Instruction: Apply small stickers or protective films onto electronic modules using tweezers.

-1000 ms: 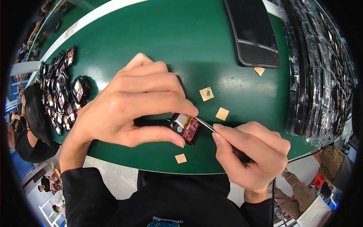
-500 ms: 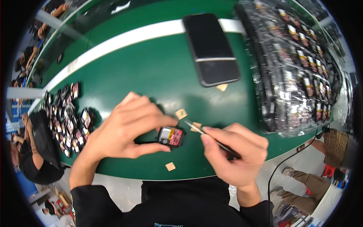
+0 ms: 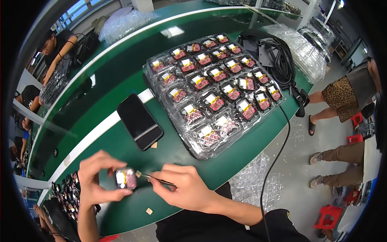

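Between thumb and fingers, my left hand (image 3: 96, 179) grips a small black-cased device (image 3: 126, 179), squarish like a watch body, with a white block and a red circuit board inside; it is slightly blurred. My right hand (image 3: 183, 187) is closed round dark tweezers (image 3: 162, 180) that point left at the device. Right at their tips is a small tan square piece (image 3: 138, 174); whether the tips pinch it I cannot tell. A second tan square (image 3: 149, 211) lies on the green table nearer me.
A clear plastic tray (image 3: 192, 151) of similar devices stands to the right. Beyond my hands lies a black phone (image 3: 137, 119), a tan piece at its edge. More devices (image 3: 66, 193) are heaped at left. A black cable (image 3: 278, 151) hangs over the table edge. Other people are around.
The view has swung right, bringing the whole tray into sight. The tweezer tips have come close beside the device, with a tan square at them. My left hand still grips the device.
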Demonstrator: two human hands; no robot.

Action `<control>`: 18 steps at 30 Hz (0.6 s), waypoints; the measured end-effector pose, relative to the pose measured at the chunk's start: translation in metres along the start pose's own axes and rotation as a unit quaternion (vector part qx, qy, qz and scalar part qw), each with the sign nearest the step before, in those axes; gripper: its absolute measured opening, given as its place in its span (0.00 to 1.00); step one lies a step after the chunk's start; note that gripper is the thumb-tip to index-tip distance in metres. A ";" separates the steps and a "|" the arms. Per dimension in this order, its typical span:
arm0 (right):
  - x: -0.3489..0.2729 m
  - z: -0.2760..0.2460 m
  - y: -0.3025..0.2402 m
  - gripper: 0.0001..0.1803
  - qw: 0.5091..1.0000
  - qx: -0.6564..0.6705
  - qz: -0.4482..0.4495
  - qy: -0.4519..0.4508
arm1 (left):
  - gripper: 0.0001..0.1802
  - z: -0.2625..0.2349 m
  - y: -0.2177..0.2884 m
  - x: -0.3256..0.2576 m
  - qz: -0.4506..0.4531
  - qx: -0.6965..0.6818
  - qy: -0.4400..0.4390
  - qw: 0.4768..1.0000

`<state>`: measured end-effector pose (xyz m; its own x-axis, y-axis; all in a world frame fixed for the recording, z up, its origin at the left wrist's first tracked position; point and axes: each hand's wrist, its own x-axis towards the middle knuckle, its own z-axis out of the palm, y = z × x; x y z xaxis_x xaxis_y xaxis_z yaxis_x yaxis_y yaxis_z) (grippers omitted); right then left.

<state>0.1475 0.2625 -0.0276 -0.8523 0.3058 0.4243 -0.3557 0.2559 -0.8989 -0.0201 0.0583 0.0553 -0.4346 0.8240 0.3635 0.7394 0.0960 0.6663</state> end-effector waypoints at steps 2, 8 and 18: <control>0.000 0.000 -0.002 0.09 1.000 -0.006 -0.008 -0.006 | 0.29 0.010 0.020 0.050 0.062 0.010 -0.033 0.997; 0.001 -0.002 -0.003 0.05 1.000 -0.011 0.001 -0.009 | 0.28 0.080 0.043 0.166 0.211 -0.020 -0.123 0.969; -0.002 0.003 -0.002 0.04 1.000 -0.009 0.008 -0.023 | 0.27 0.070 0.024 0.141 0.164 0.053 -0.070 0.983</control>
<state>0.1484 0.2584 -0.0267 -0.8744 0.2681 0.4045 -0.3353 0.2690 -0.9029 -0.0272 0.2160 0.0767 -0.0941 0.8887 0.4488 0.8804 -0.1361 0.4542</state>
